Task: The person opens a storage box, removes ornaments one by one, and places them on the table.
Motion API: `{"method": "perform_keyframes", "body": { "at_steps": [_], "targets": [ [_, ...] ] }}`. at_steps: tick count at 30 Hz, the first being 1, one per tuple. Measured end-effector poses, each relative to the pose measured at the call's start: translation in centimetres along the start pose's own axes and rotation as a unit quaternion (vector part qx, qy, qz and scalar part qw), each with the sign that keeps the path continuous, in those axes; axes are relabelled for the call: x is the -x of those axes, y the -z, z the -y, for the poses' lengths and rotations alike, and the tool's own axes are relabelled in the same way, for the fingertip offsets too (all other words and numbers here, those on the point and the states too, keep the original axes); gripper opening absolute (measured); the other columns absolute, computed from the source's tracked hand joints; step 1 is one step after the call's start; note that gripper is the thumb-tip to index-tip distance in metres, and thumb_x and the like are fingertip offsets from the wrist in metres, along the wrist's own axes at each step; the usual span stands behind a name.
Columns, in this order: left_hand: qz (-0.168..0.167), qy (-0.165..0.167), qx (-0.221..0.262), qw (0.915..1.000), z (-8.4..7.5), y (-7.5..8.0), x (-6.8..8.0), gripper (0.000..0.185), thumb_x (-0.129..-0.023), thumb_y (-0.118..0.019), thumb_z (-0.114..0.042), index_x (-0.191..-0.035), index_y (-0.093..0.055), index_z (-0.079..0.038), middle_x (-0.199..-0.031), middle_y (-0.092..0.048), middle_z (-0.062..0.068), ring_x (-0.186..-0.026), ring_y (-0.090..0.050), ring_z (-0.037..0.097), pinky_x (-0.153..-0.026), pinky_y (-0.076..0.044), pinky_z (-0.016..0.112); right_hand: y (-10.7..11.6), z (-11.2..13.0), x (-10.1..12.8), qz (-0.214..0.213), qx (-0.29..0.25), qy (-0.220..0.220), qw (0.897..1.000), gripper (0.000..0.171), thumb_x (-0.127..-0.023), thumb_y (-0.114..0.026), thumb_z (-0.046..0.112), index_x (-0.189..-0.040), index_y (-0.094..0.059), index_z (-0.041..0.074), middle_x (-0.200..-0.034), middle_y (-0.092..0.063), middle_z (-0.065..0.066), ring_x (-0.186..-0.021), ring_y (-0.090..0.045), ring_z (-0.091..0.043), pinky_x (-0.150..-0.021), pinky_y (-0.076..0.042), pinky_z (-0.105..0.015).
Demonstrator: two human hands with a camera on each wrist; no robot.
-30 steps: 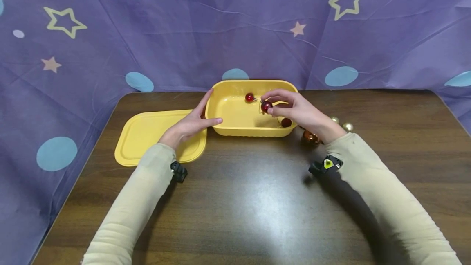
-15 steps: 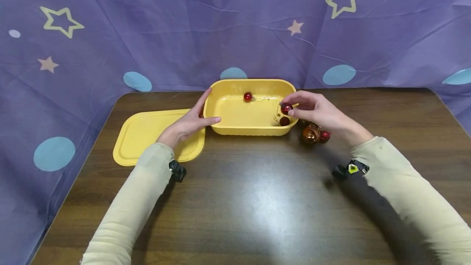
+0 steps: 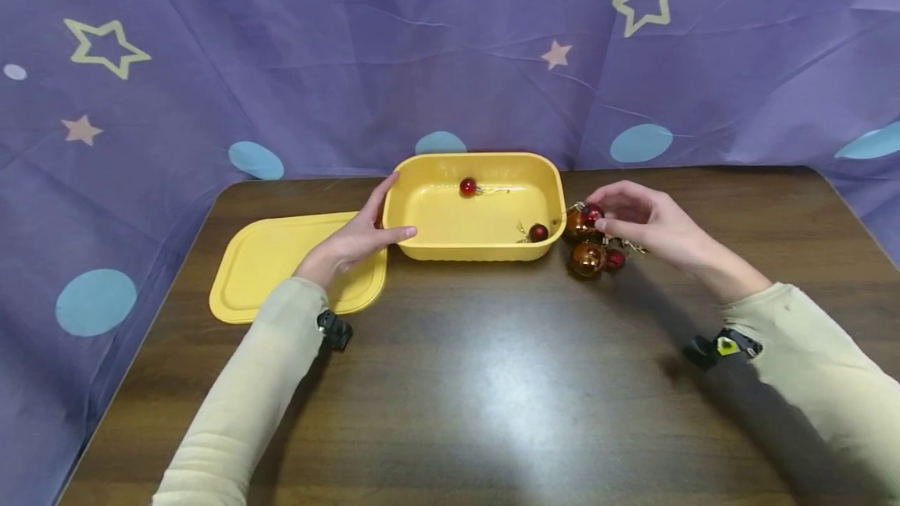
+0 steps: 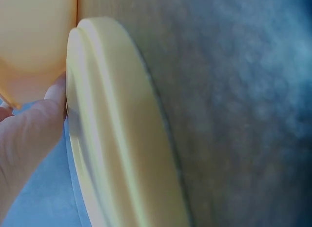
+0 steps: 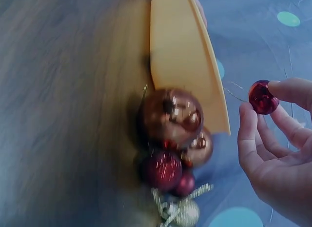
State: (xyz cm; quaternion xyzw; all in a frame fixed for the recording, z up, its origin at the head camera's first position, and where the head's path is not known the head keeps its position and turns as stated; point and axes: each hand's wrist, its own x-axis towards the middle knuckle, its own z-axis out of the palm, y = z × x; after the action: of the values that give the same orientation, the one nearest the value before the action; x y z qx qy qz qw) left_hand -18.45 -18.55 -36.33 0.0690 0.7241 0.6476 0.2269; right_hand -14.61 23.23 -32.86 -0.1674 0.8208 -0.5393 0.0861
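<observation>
My left hand (image 3: 348,244) grips the left end of a yellow plastic box (image 3: 478,251), thumb at its front rim and fingers at the back corner. In the right wrist view, my right hand (image 5: 280,134) pinches a shiny red Christmas bauble (image 5: 263,97) by its side, a thin gold string trailing from it. That hand is just past the box's right end, above the loose baubles. Inside the box lie a red bauble (image 3: 468,187) near the back wall and a dark red bauble (image 3: 537,233) at the front right, both with gold strings.
Beside the box's right end are copper baubles (image 3: 587,259), a small red glittery bauble (image 3: 615,258) and, in the right wrist view, a gold bauble (image 5: 187,213). A yellow lid (image 3: 263,264) lies left on the wooden table (image 3: 450,381). A purple curtain (image 3: 394,61) hangs behind.
My right hand has moved right with the red bauble, from over the box to above the loose baubles outside. My left hand stays on the box.
</observation>
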Motion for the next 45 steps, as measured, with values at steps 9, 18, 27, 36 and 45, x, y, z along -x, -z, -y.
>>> {"method": "perform_keyframes", "body": {
  "at_steps": [9,18,27,36,45],
  "targets": [
    [-0.004,-0.004,0.002,1.0000,0.1,0.1,0.1,0.095,-0.091,-0.062,0.003,-0.155,-0.003,-0.034,-0.160,-0.001,0.006,-0.136,-0.029,0.027,-0.105,-0.038,0.035,1.7,-1.3,2.6,-0.035,-0.006,-0.032,0.999,0.030,-0.091,-0.066,0.006,-0.120,-0.058,0.000,-0.106,-0.066,0.005,-0.099,-0.062,-0.008,-0.077,-0.054,-0.025],
    [0.002,0.000,0.005,1.0000,-0.1,0.0,0.0,0.094,-0.091,-0.062,0.002,-0.155,-0.003,-0.034,-0.160,0.000,0.005,-0.136,-0.029,0.027,-0.106,-0.036,0.035,2.7,-2.5,4.5,-0.058,0.001,0.000,0.998,0.029,-0.089,-0.065,-0.002,-0.118,-0.059,-0.002,-0.105,-0.066,0.006,-0.098,-0.062,-0.006,-0.081,-0.049,-0.016],
    [0.005,0.000,0.008,1.0000,0.0,0.1,-0.1,0.094,-0.092,-0.063,0.001,-0.155,-0.004,-0.035,-0.159,-0.001,0.006,-0.135,-0.031,0.028,-0.105,-0.037,0.035,3.7,-3.1,5.9,-0.078,-0.004,-0.010,0.997,0.031,-0.089,-0.064,-0.006,-0.119,-0.060,0.001,-0.105,-0.067,0.007,-0.098,-0.062,-0.005,-0.081,-0.049,-0.015],
    [0.007,-0.004,0.019,0.9998,0.1,0.1,-0.1,0.094,-0.091,-0.062,0.003,-0.155,-0.003,-0.034,-0.158,-0.006,0.009,-0.133,-0.034,0.030,-0.102,-0.040,0.033,3.0,-4.4,5.9,-0.056,0.018,-0.004,0.998,0.029,-0.088,-0.066,-0.004,-0.116,-0.060,0.000,-0.100,-0.066,0.006,-0.090,-0.062,-0.004,-0.074,-0.050,-0.015],
    [0.003,-0.001,0.022,0.9997,0.1,0.0,0.0,0.094,-0.091,-0.062,0.004,-0.155,-0.004,-0.035,-0.155,-0.013,0.012,-0.130,-0.038,0.030,-0.099,-0.042,0.030,2.1,-5.3,5.1,-0.049,0.110,-0.003,0.993,0.027,-0.088,-0.067,-0.001,-0.114,-0.061,-0.002,-0.100,-0.067,-0.012,-0.085,-0.061,-0.003,-0.071,-0.049,-0.013]
  ]
}}
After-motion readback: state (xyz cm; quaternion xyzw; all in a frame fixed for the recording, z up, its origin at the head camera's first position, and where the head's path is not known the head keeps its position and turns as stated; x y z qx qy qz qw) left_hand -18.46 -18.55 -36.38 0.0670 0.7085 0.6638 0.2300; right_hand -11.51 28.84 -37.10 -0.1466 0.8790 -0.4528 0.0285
